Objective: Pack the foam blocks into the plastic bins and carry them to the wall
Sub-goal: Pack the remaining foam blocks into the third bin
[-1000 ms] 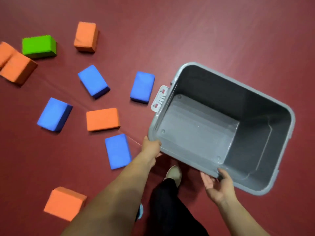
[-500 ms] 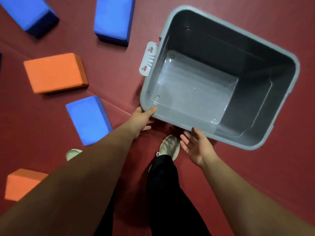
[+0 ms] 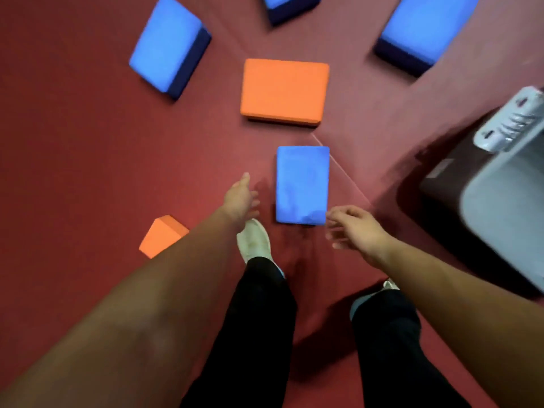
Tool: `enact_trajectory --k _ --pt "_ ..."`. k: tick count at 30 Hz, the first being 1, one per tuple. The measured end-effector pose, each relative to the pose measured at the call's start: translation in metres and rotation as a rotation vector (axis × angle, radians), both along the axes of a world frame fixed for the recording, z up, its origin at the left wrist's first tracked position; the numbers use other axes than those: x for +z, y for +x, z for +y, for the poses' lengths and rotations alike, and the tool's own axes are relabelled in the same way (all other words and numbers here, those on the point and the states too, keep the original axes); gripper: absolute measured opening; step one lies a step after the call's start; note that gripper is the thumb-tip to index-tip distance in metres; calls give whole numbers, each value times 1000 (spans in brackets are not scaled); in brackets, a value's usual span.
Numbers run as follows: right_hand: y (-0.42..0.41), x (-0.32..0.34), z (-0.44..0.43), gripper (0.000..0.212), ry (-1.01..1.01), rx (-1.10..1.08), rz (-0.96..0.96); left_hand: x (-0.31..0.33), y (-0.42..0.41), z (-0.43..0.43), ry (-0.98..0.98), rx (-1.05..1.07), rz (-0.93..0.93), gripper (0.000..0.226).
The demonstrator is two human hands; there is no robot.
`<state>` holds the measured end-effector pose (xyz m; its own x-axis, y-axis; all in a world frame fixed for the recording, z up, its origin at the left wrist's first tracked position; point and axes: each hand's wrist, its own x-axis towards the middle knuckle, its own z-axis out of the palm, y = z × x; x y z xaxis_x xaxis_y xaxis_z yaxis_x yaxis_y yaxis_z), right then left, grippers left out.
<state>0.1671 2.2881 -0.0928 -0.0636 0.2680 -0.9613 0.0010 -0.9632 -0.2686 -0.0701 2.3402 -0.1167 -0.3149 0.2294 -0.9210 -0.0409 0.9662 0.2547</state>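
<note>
With the left hand (image 3: 240, 198) spread, empty, just left of the flat blue rectangular foam block (image 3: 302, 184) and the right hand (image 3: 353, 228) loosely spread, empty, at its near-right corner, squeeze its 2 long sides, lift level, swing right into the grey plastic bin (image 3: 506, 195).

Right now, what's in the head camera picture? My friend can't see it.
An open left hand and an open right hand reach down either side of a blue rectangular foam block on the dark red floor. An orange rectangular foam block lies just beyond it, and a grey plastic bin sits at the right edge.
</note>
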Motion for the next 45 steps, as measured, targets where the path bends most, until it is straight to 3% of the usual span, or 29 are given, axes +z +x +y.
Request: enact_trajectory --k 4,8,11,14,17,21,22,24,25,27,31,33,38,41,45 --pt "-88 -44 38 31 210 473 -87 -14 -106 4 3 35 98 28" --pt "-140 -98 78 52 501 865 -265 -44 -204 -8 -12 -289 210 9" --pt "-153 -139 95 74 621 1147 -416 -72 -278 -27 -280 -670 292 72" --pt "-166 -165 103 80 707 1305 -499 -99 -328 -49 -518 -917 357 96" --pt "-181 -183 96 85 826 1377 -599 -122 -355 -71 -563 -1000 315 96" --pt "-194 -202 77 85 852 1386 -753 -146 -384 -95 -501 -902 206 83" --pt "-193 -207 71 81 868 1391 -772 -157 -394 -100 -464 -869 145 87" --pt "-190 -213 60 74 895 1429 -784 -179 -414 -109 -406 -798 62 120" --pt "-189 -215 56 73 904 1453 -783 -180 -416 -109 -396 -781 47 122" --pt "-186 -215 56 71 910 1455 -780 -166 -410 -103 -409 -791 80 111" --pt "-184 -202 69 73 915 1402 -743 -140 -393 -89 -410 -814 62 112" --pt "-179 -191 82 74 902 1377 -716 -127 -384 -78 -361 -860 80 98" --pt "-155 -163 116 71 756 1284 -818 -75 -341 -14 -139 -1023 147 97" --pt "-139 -156 139 91 539 1325 -773 -44 -300 32 52 -1134 305 106" --pt "-114 -156 160 119 336 1458 -639 -25 -221 76 319 -1075 519 108"
